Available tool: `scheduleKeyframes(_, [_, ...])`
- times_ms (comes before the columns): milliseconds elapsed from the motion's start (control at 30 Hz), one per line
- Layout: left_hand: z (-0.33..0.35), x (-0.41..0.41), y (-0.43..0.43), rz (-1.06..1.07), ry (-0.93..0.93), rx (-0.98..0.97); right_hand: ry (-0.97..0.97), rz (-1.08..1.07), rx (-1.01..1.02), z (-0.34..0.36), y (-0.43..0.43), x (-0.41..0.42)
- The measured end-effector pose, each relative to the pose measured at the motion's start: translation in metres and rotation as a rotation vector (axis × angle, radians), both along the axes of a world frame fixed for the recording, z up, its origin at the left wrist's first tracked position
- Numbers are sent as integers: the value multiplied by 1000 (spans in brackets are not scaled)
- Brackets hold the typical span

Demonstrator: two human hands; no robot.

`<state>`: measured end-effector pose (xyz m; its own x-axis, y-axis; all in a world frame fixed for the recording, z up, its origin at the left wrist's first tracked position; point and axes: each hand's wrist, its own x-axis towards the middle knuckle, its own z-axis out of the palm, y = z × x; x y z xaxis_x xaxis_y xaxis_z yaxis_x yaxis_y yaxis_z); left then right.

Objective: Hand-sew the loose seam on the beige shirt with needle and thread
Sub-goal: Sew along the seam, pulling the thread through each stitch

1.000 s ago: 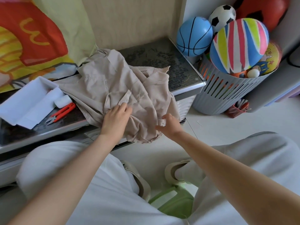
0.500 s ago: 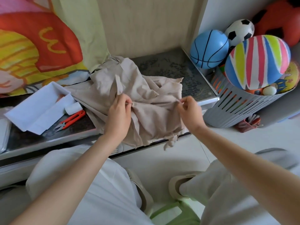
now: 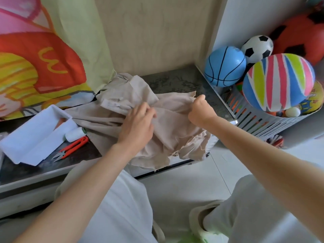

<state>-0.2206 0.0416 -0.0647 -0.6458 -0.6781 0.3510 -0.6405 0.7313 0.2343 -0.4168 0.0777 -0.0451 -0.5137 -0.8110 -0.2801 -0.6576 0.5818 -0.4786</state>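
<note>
On the dark worktop [image 3: 175, 83] at twelve o'clock from where I sit, the beige shirt [image 3: 175, 123] lies crumpled in a loose heap. Its frayed lower edge, at about five o'clock of the heap, hangs over the near rim.

My left hand [image 3: 138, 123] lies on the middle of the shirt, palm down, with the fingers curled into a fold of the cloth. My right hand [image 3: 199, 111] sits at two o'clock from the left one. It is clenched round the shirt's right-hand edge, thumb uppermost, with a corner of fabric poking out beyond the fist towards eleven o'clock.

A spool of white thread [image 3: 75, 135] lies on its side at nine o'clock from the shirt, just beside the cloth and touching a folded white paper tray [image 3: 35, 135] that stretches further out the same way. Orange snips [image 3: 71, 149] rest just below the spool at eight o'clock, with the blades pointing towards seven o'clock.

A bright cartoon-printed cloth [image 3: 43, 58] hangs at ten o'clock, against the wall.

A grey slatted basket [image 3: 263, 123] stands beside the worktop at three o'clock. It holds a blue ball [image 3: 225, 66], a striped ball [image 3: 278, 82] and a black-and-white ball [image 3: 257, 47].
</note>
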Motion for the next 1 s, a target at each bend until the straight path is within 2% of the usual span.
scheduleKeyframes(100, [-12,-5,10,-124,-97,-13,50,51,-41,-5,16,6])
scheduleKeyframes(200, [-27,-5,16,-104,-248,142,92,69,-271,-8,40,14])
scheduleKeyframes(300, [-33,-3,14,-109,-236,282,118,262,-430,-16,61,22])
scheduleKeyframes(400, [-29,0,14,-100,-175,365,169,541,-257,-28,73,32])
scheduleKeyframes(467, [-26,3,16,-72,-132,417,241,618,-129,-35,72,38])
scheduleKeyframes(533, [-25,7,17,-45,-80,486,274,633,-121,-39,69,40])
scheduleKeyframes(633, [-24,12,20,-42,-11,563,212,596,-222,-35,66,40])
scheduleKeyframes(800, [-25,15,30,-39,43,502,149,515,-354,-16,60,38])
scheduleKeyframes(933, [-23,15,42,-16,210,705,96,450,-412,-2,56,32])
scheduleKeyframes(1000, [-22,14,45,16,270,735,61,428,-413,5,56,32])
